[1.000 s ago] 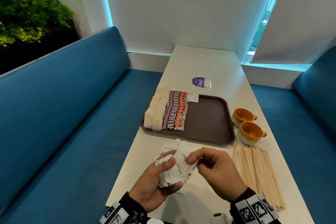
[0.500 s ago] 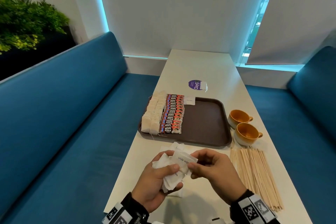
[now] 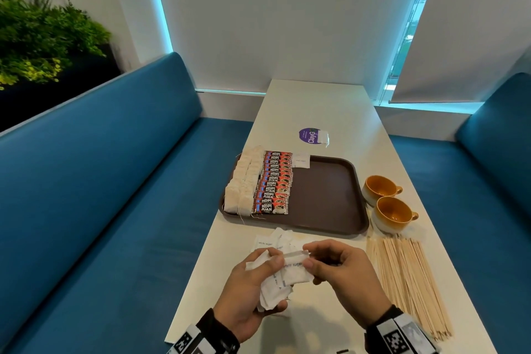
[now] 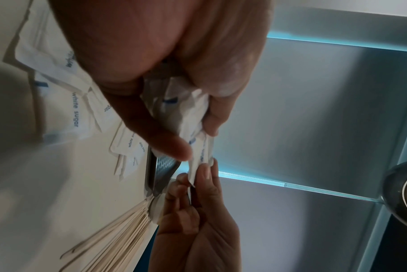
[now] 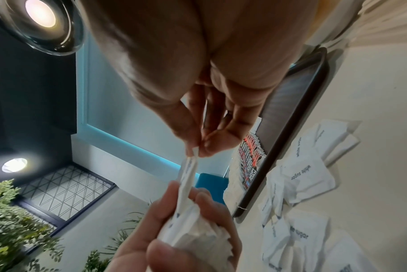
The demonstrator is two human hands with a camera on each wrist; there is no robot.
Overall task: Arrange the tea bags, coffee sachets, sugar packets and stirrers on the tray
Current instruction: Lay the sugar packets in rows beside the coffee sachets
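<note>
My left hand [image 3: 247,293] grips a bunch of sugar packets [image 3: 275,284] above the table's [image 3: 321,106] near end; my right hand [image 3: 342,276] pinches one packet [image 3: 296,266] by its edge, long axis crosswise. More packets [image 3: 270,241] lie loose below. The brown tray [image 3: 327,192] holds two columns of tea bags [image 3: 244,181], one column of coffee sachets [image 3: 274,181] and a single sugar packet [image 3: 300,160]. Stirrers [image 3: 408,282] lie lengthwise just beside two yellow cups [image 3: 386,201].

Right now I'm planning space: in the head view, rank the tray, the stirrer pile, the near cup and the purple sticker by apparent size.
1. Tray
2. Stirrer pile, enlarged by nearness
3. Near cup
4. Purple sticker, farthest away
</note>
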